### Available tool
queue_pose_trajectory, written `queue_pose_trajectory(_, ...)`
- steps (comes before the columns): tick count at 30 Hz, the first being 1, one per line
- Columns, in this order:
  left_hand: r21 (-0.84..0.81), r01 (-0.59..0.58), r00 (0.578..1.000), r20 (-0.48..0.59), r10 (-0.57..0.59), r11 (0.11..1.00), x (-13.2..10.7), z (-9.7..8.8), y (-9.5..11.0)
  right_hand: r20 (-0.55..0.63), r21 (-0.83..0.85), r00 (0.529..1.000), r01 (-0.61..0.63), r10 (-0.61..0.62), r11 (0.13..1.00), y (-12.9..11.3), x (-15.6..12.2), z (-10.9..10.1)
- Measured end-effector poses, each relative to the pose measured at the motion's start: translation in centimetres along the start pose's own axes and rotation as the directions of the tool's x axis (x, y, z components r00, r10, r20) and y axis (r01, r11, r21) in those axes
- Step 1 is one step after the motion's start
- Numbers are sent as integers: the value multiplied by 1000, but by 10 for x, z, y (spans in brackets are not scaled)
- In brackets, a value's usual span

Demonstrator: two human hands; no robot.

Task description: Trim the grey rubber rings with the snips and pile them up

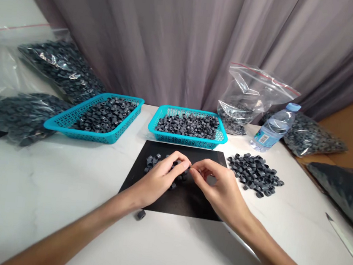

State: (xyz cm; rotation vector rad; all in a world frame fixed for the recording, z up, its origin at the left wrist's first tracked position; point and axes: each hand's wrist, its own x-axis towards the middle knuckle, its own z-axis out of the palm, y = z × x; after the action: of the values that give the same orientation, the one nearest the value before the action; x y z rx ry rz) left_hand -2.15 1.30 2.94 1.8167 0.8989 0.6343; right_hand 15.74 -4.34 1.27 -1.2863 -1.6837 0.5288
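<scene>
My left hand (167, 170) and my right hand (217, 179) meet over a black mat (187, 204), fingertips almost touching. Both are closed in a pinch. A tiny dark spot shows between the fingertips, too small and hidden to name. Under and behind my left hand lies a small heap of dark grey ring-like plastic pieces (152, 162), partly covered by the fingers. To the right of my right hand, a larger pile of dark grey rings (256, 173) rests on the white table. One single dark piece (140, 215) sits by my left wrist, off the mat's front edge.
Two turquoise baskets, one at left (96, 136) and one at centre (188, 141), hold many dark pieces. Clear bags of pieces stand at left (62, 68) and back right (239, 110). A water bottle (274, 128) stands at right. A pointed white object (342, 241) lies at the right edge.
</scene>
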Motion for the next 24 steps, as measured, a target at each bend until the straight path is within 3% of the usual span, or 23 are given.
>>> queue_pose_trajectory(12, -114, 55, 998, -3, -55, 992, -2, 4, -8, -61, 39, 998, 10, -8, 999, -3, 1, -2)
queue_pose_trajectory(24, -49, -34, 999, -25, 33, 998, -5, 4, -1, -85, 6, 994, 66, -66, 998, -3, -2, -2)
